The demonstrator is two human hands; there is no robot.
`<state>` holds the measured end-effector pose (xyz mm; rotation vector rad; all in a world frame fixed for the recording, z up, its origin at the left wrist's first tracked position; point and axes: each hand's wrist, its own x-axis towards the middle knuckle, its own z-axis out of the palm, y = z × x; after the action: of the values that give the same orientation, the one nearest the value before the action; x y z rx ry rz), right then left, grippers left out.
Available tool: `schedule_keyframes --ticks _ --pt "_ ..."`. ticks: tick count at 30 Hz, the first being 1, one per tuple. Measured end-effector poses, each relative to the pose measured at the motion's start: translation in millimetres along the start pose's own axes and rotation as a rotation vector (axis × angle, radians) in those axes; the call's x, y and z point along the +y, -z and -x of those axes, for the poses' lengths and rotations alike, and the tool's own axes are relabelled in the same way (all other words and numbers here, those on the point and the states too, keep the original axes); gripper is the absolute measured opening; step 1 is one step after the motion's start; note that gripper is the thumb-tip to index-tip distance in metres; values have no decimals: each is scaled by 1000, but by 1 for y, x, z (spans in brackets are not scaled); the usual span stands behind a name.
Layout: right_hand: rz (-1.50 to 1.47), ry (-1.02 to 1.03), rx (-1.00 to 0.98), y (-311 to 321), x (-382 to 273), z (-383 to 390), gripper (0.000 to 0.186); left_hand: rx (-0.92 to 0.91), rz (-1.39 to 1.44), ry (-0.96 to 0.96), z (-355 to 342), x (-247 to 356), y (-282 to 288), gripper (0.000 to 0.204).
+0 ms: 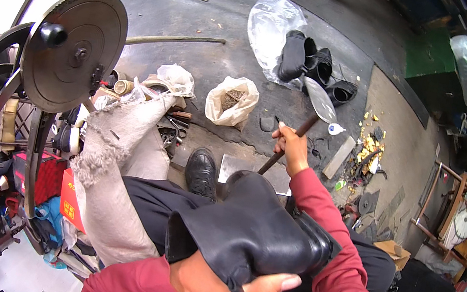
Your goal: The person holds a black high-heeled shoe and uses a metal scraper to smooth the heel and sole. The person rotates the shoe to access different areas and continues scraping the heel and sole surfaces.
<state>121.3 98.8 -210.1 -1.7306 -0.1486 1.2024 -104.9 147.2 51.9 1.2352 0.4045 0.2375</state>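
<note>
My right hand (294, 148) is closed on a dark rod (270, 164) with a flat, oval metal head (319, 98) at its upper end, held upright at a slant over the floor. My left hand (224, 282) holds a black leather boot (251, 225) across my lap, its thumb on the outside and most fingers hidden by the leather. The rod's lower part goes behind the boot, so I cannot tell whether they touch. Below the boot and rod, a metal plate (233, 168) lies by my black shoe (199, 174).
A machine with a large metal disc (68, 49) and draped cloth (117, 146) stands left. Ahead are an open sack (216, 103), black shoes (319, 65) on plastic and a long stick (174, 37). Scraps (370, 152), a green cabinet (430, 61) and a wooden chair (456, 206) are right.
</note>
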Motion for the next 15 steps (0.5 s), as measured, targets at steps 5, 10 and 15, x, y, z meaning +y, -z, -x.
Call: schedule_keyframes --ticks 5,10,15 --pt "86 -111 -39 -34 -7 -64 51 16 -48 25 -3 2 2 22" --pt "447 164 13 -38 6 -91 52 -41 -14 19 -8 0 3 19" --pt "516 524 65 -19 33 -35 56 101 -138 -218 -1 -9 -23 24"
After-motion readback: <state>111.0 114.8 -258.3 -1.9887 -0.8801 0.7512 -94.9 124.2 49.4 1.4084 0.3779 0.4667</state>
